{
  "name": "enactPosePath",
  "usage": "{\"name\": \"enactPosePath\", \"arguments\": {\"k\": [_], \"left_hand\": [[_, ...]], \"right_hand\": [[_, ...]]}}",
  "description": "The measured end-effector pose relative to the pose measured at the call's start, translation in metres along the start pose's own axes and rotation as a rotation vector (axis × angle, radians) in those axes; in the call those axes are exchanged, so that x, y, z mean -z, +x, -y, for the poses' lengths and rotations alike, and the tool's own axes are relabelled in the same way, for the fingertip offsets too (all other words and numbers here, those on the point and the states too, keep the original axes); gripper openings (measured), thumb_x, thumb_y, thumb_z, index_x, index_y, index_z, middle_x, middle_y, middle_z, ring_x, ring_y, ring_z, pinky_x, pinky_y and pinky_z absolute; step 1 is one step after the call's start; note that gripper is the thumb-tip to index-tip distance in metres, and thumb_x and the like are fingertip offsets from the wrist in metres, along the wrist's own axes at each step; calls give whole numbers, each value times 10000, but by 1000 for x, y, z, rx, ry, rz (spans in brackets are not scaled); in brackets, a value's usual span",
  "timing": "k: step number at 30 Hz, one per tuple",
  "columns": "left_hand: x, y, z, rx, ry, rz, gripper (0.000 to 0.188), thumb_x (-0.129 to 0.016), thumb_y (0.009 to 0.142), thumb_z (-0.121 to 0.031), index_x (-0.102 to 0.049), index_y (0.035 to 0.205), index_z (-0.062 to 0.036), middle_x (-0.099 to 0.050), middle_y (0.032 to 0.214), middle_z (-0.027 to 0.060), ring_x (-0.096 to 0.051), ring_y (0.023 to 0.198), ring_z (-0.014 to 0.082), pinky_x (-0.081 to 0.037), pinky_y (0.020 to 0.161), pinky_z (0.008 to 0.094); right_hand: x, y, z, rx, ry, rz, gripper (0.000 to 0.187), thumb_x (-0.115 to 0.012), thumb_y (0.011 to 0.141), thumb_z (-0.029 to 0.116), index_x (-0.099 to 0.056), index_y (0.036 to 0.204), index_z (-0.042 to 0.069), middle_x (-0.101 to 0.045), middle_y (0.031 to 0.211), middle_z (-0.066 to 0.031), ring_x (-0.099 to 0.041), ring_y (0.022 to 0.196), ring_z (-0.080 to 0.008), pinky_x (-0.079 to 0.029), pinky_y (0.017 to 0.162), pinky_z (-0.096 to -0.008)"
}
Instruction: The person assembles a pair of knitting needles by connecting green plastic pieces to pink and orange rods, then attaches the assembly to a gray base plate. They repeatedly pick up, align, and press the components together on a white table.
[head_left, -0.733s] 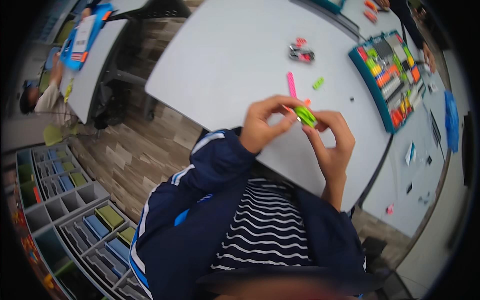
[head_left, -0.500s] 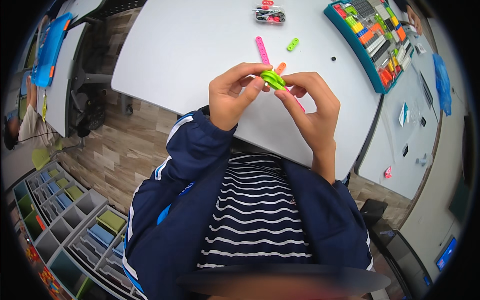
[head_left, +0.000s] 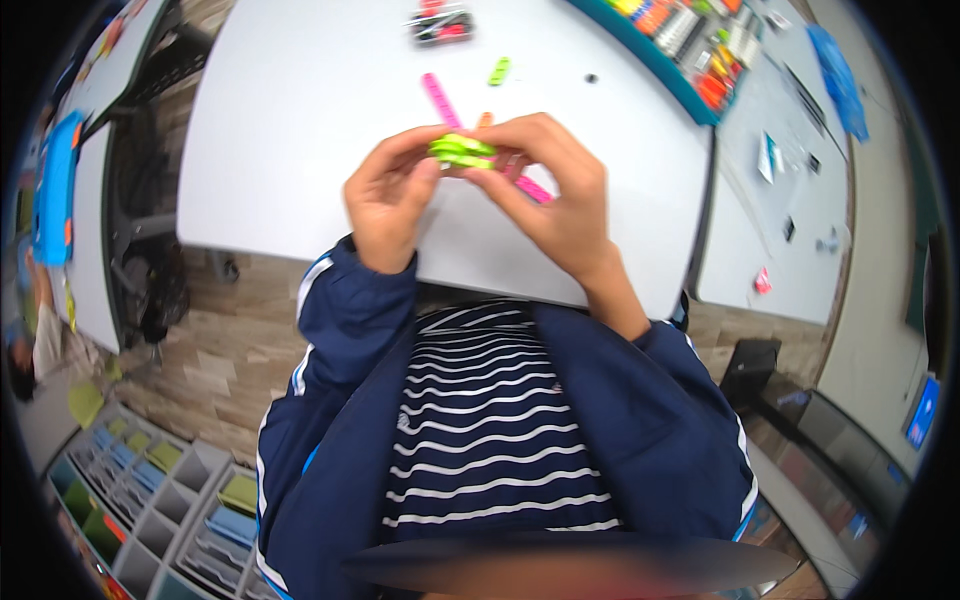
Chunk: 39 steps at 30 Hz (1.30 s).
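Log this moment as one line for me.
left hand: pinching green piece | right hand: pinching same piece | on table: pink strip beyond hands, small green strip, clear box

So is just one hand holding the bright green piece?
No, the left hand and the right hand both have their fingers on the bright green piece.

Below one clear box, count two hands, two pink strips, one orange strip, one loose green strip, one black bit.
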<state>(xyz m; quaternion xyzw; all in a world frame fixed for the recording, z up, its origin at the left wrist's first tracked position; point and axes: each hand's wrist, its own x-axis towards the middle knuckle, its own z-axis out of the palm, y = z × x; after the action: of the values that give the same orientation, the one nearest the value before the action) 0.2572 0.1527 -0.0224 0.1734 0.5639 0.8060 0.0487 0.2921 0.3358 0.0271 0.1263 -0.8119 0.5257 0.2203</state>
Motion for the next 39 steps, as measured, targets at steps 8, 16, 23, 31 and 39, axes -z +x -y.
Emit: {"name": "enactPosePath", "arguments": {"k": [8, 16, 23, 31, 39], "left_hand": [[9, 3, 6, -55, -24, 47, 331, -603, 1011, -63, -618, 1304, 92, -682, 1233, 207, -663, 1131, 266, -511, 1027, 393], [9, 0, 4, -60, 58, 26, 325, -562, 1055, -107, -609, 1322, 73, -656, 1268, 196, -651, 1172, 281, -516, 1045, 429], [7, 4, 4, -49, 66, -62, 298, -559, 1052, -89, -631, 1296, 67, -686, 1185, 190, -671, 1097, 259, -571, 940, 401], [3, 8, 3, 21, 75, -64, 292, -556, 1049, -64, -633, 1296, 71, -685, 1160, 164, -679, 1028, 226, -588, 877, 379], [0, 8, 0, 52, 82, -52, 290, -563, 1045, -60, -636, 1291, 77, -678, 1140, 147, -675, 980, 210, -588, 837, 357]], "right_hand": [[2, -3, -5, 40, 34, 5, 271, -848, 839, 105, -724, 1066, 24, -686, 920, -59, -635, 763, -137, -513, 659, -261], [2, -2, -2, 28, 49, 33, 279, -843, 866, 193, -725, 1064, 36, -673, 896, -39, -614, 755, -131, -498, 641, -268], [61, -23, -13, -68, -314, -154, 325, -845, 859, 147, -732, 1151, 59, -741, 1104, -86, -712, 925, -210, -575, 780, -295], [273, -201, -15, -1018, -1277, -598, 573, -842, 845, 348, -701, 1358, 134, -562, 1371, -188, -500, 1264, -387, -412, 1108, -478], [272, -237, -66, -896, -1211, -724, 403, -774, 909, 233, -736, 1287, 100, -612, 1246, -178, -549, 1216, -373, -441, 1056, -464]]}}
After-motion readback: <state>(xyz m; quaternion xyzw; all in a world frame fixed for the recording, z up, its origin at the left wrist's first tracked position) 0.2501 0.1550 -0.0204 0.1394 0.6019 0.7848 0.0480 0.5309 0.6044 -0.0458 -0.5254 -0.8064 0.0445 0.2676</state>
